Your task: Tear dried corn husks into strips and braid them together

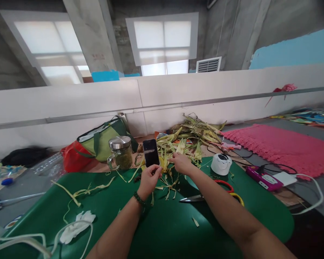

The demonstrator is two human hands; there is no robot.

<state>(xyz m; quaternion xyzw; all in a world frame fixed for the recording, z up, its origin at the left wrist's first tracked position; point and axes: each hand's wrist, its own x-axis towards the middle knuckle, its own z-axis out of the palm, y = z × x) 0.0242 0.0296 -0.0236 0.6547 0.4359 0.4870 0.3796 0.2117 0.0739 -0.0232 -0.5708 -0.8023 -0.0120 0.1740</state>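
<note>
My left hand is closed in a pinch in front of an upright smartphone; whatever lies between its fingertips is too small to make out. Close to the right of it, my right hand has its fingers drawn together at the near edge of the dried corn husks, and its fingertips are partly hidden. Between the hands sits a yellowish bundle of husk strips, with torn strips spread below it on the green mat. Scissors with red and yellow handles lie partly under my right forearm.
Left of the phone stands a lidded glass jar, with a green bag behind. A white device, a purple power strip and a pink cloth lie to the right. White cables and crumpled tissue occupy the near left.
</note>
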